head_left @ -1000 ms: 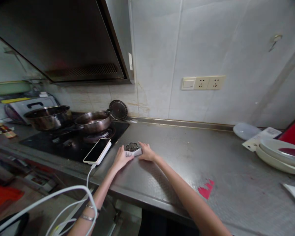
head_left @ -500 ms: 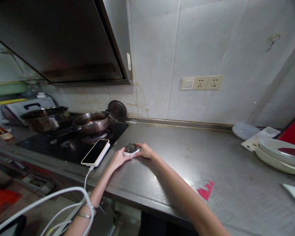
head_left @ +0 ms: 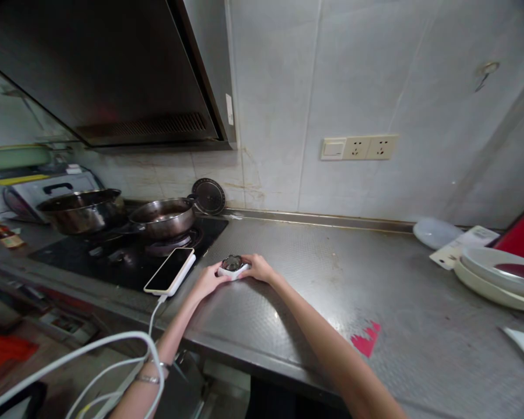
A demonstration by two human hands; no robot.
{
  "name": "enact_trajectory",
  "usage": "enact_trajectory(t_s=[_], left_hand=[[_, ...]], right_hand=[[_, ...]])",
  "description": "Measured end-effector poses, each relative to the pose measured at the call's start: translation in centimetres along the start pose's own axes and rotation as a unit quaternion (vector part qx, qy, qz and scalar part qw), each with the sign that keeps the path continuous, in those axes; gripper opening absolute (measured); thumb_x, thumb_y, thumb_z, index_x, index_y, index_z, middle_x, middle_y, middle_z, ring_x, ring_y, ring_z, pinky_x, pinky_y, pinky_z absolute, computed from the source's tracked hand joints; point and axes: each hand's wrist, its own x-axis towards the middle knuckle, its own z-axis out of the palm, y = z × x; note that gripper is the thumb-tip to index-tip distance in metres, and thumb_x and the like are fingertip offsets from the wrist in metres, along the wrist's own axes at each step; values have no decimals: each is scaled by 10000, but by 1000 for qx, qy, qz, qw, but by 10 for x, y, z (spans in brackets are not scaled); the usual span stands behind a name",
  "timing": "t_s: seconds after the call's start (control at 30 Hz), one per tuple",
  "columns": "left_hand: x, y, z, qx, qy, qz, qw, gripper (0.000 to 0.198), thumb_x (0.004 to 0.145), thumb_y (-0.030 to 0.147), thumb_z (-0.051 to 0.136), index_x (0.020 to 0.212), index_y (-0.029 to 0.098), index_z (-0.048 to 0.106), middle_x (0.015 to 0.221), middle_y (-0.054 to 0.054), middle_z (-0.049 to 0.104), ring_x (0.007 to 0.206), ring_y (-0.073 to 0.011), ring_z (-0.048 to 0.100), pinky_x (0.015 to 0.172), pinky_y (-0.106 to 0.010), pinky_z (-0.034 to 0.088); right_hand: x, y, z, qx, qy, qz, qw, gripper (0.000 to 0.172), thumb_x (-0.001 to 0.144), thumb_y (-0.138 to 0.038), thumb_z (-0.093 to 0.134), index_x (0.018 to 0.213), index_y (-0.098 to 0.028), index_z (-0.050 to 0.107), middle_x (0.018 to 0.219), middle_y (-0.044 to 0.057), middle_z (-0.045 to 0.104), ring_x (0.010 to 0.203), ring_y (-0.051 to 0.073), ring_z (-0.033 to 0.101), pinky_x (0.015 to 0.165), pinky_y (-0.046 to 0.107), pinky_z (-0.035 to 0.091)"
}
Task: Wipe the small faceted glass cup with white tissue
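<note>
A small white device with a dark round top (head_left: pixel 233 266) rests on the steel counter (head_left: pixel 314 291), held between both my hands. My left hand (head_left: pixel 208 281) grips its left end with fingers curled. From the right, my right hand (head_left: pixel 257 269) has closed its fingers around the other end. A phone on a white power bank (head_left: pixel 170 270) lies just left of my left hand, with a white cable (head_left: pixel 113 355) running off the counter edge.
Two steel pans (head_left: pixel 161 216) (head_left: pixel 81 208) sit on the black hob (head_left: pixel 122 253) under a range hood (head_left: pixel 105 75). Stacked plates (head_left: pixel 498 273) and a white lid (head_left: pixel 434 233) stand at the far right. A red mark (head_left: pixel 367 337) is on the counter. Wall sockets (head_left: pixel 358 148) are above.
The device was lifted slightly and turned between my hands a second ago; since half a second ago both hands and the device have barely moved.
</note>
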Motion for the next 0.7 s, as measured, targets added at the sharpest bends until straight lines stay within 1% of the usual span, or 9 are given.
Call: enact_trajectory(t_s=[0.1,0.17,0.23,0.33,0.43,0.53,0.63,0.7], left_hand=[[-2,5,1,-5,5,-3,1000,506,678,330,689,1158,184,626,1105,-64,698,979,-238,645,850,-268,464],[-3,11,2,-8,10,-3,1000,513,676,327,688,1158,165,626,1101,-71,699,971,-239,647,847,-273,466],[-3,17,6,-9,15,-2,1000,522,677,330,685,1162,148,623,1081,-74,705,941,-235,654,828,-274,472],[0,32,15,-8,14,11,1000,532,679,338,690,1173,155,620,1037,-62,719,903,-225,662,802,-269,481],[5,53,32,-6,15,34,999,549,667,326,715,1183,163,621,1035,-64,721,912,-222,663,813,-268,478],[10,79,53,-7,30,46,998,562,644,307,750,1173,158,633,1069,-86,711,960,-232,655,836,-274,469],[12,106,75,-34,10,71,997,553,636,303,764,1157,161,644,1057,-72,716,953,-223,658,820,-262,475],[10,123,87,-43,-1,95,995,529,623,321,778,1118,171,666,1052,-60,719,948,-221,657,815,-257,476]], right_hand=[[-2,-1,-2,-10,6,6,1000,460,643,-427,772,1020,-179,685,853,13,713,753,176,603,664,230,397],[-5,-3,-5,-15,12,9,1000,473,643,-429,772,1036,-181,685,881,23,717,781,189,611,686,242,409],[-11,-6,-13,-19,22,14,999,496,645,-432,770,1067,-188,680,940,39,719,835,211,620,725,262,424],[-26,-10,-31,-27,40,21,999,560,624,-447,781,1116,-205,667,1027,54,711,915,242,622,794,300,437],[-48,-12,-56,-35,59,28,997,640,601,-461,790,1172,-214,641,1079,62,702,959,259,617,840,328,439],[-76,-12,-82,-42,88,38,994,649,588,-448,800,1172,-210,646,1093,74,697,968,263,617,840,337,452],[-108,-11,-105,-51,108,60,991,611,603,-433,792,1155,-208,658,1052,77,709,935,263,626,815,350,468],[-129,-11,-116,-41,126,70,989,607,611,-421,787,1163,-206,653,1073,81,703,950,265,624,826,363,471]])
